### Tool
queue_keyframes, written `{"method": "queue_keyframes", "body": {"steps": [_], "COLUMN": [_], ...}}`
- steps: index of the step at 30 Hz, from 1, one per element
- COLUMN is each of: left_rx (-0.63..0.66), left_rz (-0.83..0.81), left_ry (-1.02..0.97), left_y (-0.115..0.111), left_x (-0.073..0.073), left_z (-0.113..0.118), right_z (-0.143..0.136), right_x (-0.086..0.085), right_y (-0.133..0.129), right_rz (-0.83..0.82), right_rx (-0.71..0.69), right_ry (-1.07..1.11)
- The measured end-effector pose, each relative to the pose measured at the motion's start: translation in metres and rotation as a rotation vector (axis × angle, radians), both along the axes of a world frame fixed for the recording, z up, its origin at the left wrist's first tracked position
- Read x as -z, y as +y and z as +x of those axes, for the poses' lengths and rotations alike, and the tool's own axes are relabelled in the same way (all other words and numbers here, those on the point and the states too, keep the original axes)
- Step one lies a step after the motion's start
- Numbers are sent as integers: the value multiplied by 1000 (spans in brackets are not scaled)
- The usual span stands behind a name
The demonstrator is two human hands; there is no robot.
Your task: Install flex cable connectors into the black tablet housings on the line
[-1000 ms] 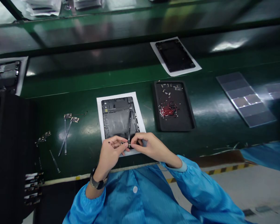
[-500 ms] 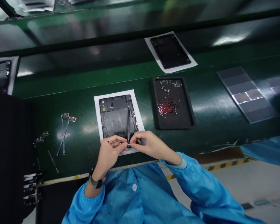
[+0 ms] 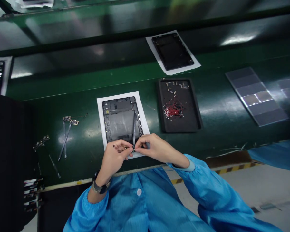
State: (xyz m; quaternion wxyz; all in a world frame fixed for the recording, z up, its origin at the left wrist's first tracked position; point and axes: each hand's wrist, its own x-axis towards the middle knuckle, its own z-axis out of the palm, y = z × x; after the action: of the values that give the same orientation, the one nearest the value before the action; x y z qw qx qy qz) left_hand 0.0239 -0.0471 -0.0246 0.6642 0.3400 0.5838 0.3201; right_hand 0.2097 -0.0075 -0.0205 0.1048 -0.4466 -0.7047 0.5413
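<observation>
The fingers of the left hand (image 3: 114, 156) and right hand (image 3: 156, 148) are pinched nearly tip to tip on a small part (image 3: 134, 149), mostly hidden, so its exact form cannot be told. Two hands probably share it because it is so tiny. From the fingertips, a narrow ribbon cable (image 3: 134, 129) runs away across an open dark casing (image 3: 118, 120), which lies flat just beyond and beneath the fingers. Under it, a white sheet (image 3: 100, 112) likely guards the casing from the green bench (image 3: 87, 93).

Right of the fingers and farther off, a black tray (image 3: 181, 126) holds red wires (image 3: 172, 110) and little boards (image 3: 171, 91); its raised rim presumably keeps them from scattering. Well to the left, two ribbon-tailed boards (image 3: 70, 120) lie with tails crossed, within easy reach. Beyond the tray rests another dark casing (image 3: 172, 51).
</observation>
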Motion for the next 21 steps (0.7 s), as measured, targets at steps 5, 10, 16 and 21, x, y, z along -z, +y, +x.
{"method": "queue_keyframes", "body": {"steps": [5,10,16,21], "left_rx": [26,50,70,45], "left_rz": [-4,-3,-2,0], "left_ry": [-5,-10,-3,6], "left_y": [1,1,1,0], "left_x": [1,1,2,2], "left_z": [-2,-1,-2,-2], "right_z": [1,2,2,0], "right_x": [0,-3,-3,0], "right_y": [1,4,5,1], "right_rz": [-40,-48,-42,-22], "right_rx": [7,-25,-50,-3], "right_ry": [4,-8,-21,-2]}}
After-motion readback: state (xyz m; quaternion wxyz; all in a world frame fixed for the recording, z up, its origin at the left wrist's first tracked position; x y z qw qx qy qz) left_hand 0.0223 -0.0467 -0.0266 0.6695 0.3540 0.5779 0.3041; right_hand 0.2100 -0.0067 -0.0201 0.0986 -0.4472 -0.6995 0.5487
